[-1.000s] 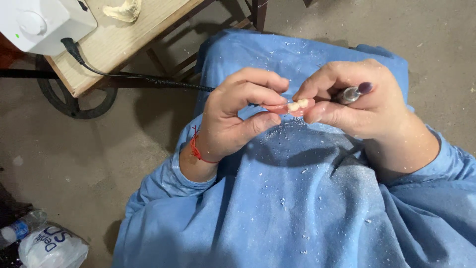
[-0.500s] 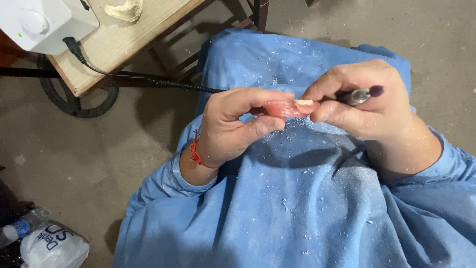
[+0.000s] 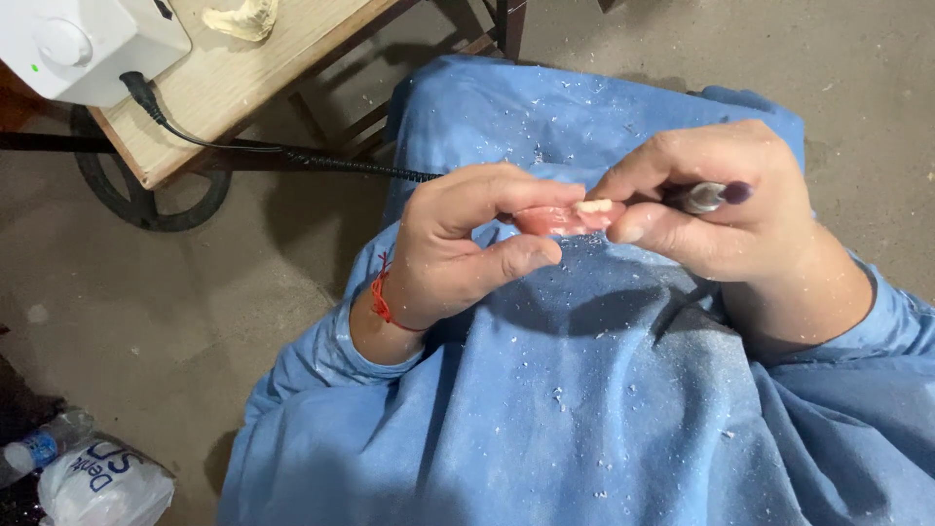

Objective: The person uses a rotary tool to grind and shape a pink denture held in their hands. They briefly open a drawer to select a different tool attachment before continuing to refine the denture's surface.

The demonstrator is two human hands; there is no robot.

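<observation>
My left hand (image 3: 463, 248) pinches a pink denture piece with pale teeth (image 3: 565, 216) between thumb and fingers over my lap. A red string circles that wrist. My right hand (image 3: 726, 209) grips a metal handpiece tool (image 3: 709, 196) with a dark purple end, its tip hidden against the denture. Both hands touch at the denture. I wear a blue gown (image 3: 584, 409) speckled with white dust.
A wooden table (image 3: 205, 93) at upper left carries a white control box (image 3: 83, 44) and a plaster cast (image 3: 242, 17). A black cable (image 3: 292, 154) runs from the box toward my hands. A plastic bottle (image 3: 44, 446) and white bag (image 3: 102, 484) lie on the concrete floor.
The denture has turned in my left hand, showing more pink base and fewer teeth. Both hands stayed over my lap with only small finger shifts.
</observation>
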